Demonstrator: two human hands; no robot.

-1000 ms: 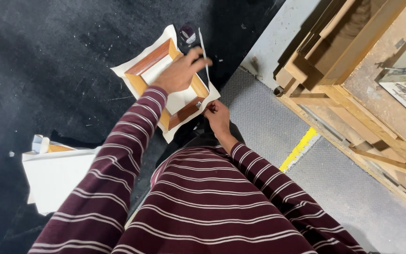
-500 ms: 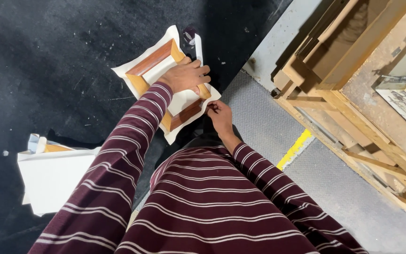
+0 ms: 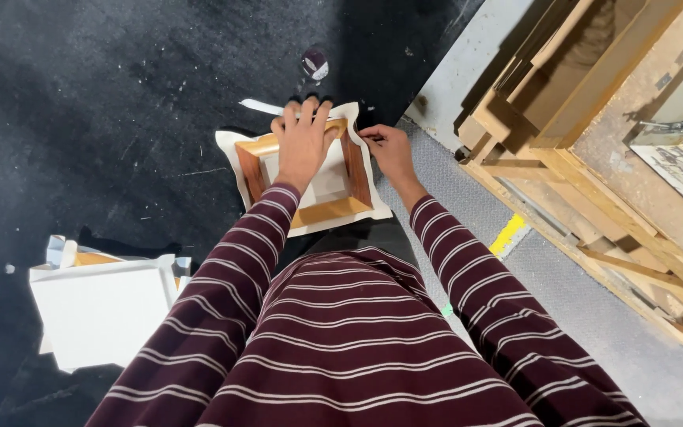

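A small wooden stretcher frame (image 3: pixel 355 170) lies face down on a piece of white canvas (image 3: pixel 235 154) on the black work surface. My left hand (image 3: pixel 303 138) presses flat on the frame's far rail, fingers curled over its top edge and the canvas there. My right hand (image 3: pixel 390 150) pinches the canvas edge at the frame's upper right corner. Both sleeves are maroon with thin white stripes.
A finished white stretched canvas (image 3: pixel 100 307) lies at the lower left. A small round dark object (image 3: pixel 315 63) sits beyond the frame. Stacked wooden frames and bars (image 3: pixel 586 119) fill the right side, above a grey floor with a yellow mark (image 3: pixel 507 234).
The frame and canvas have turned from diagonal to nearly square with me. My left hand moved to the far rail, and my right hand rose from the near edge to the upper right corner.
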